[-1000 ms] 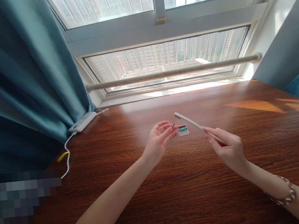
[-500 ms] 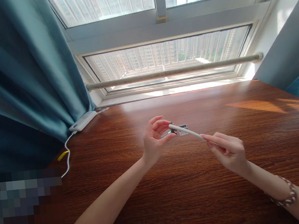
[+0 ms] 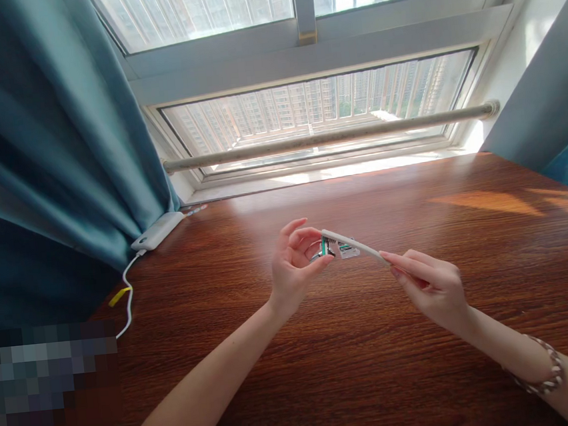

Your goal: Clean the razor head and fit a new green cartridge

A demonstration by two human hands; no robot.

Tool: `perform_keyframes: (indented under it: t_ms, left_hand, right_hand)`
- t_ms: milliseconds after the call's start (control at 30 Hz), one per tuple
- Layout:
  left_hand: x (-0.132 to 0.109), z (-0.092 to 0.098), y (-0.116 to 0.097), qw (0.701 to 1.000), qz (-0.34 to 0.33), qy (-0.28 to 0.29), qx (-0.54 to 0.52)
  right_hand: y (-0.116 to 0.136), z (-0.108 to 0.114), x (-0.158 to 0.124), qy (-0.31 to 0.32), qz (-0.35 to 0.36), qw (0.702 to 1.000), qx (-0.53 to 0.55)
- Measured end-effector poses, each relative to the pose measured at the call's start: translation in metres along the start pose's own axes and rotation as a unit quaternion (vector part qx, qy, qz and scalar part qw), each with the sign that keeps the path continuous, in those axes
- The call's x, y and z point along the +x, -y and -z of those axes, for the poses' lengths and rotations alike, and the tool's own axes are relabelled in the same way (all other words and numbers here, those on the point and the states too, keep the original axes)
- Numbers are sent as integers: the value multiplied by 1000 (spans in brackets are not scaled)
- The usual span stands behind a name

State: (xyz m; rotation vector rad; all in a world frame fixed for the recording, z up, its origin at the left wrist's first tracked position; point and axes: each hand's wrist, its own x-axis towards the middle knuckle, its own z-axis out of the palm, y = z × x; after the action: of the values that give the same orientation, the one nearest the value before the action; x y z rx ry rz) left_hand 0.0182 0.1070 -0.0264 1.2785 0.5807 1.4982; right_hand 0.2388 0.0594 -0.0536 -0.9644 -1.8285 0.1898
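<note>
I couldn't make out the near left corner; a white device [image 3: 158, 231] lay by the blue curtain [image 3: 73, 106]. The left hand [image 3: 293, 262] pinched a small green-and-black piece [image 3: 324, 246] over the table [image 3: 329, 369], too tiny to identify, though more of its green showed than earlier. Beside it, a white brush [image 3: 361, 247], gripped by the right hand [image 3: 435, 283], partly hid a clear case [image 3: 349, 253].

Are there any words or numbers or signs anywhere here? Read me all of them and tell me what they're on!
No words, numbers or signs can be read.
White toothbrush: no writing shows.
Green-striped piece in the left hand, and small case: too small to read.
White box: its dark spot is too small.
Yellow tag: nothing readable.
</note>
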Motion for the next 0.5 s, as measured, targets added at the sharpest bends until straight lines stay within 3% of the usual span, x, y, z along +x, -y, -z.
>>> perform_keyframes:
  t_ms: [233,400,500]
  left_hand:
    - [1,-1,-6,1000,5,-1,10]
    - [1,-1,-8,1000,4,-9,7]
    - [1,1,-7,1000,1,-8,11]
  right_hand:
    - [1,0,0,-32,-8,999,-2]
    - [2,2,0,7,28,999,24]
    - [1,2,0,-13,5,1000,8]
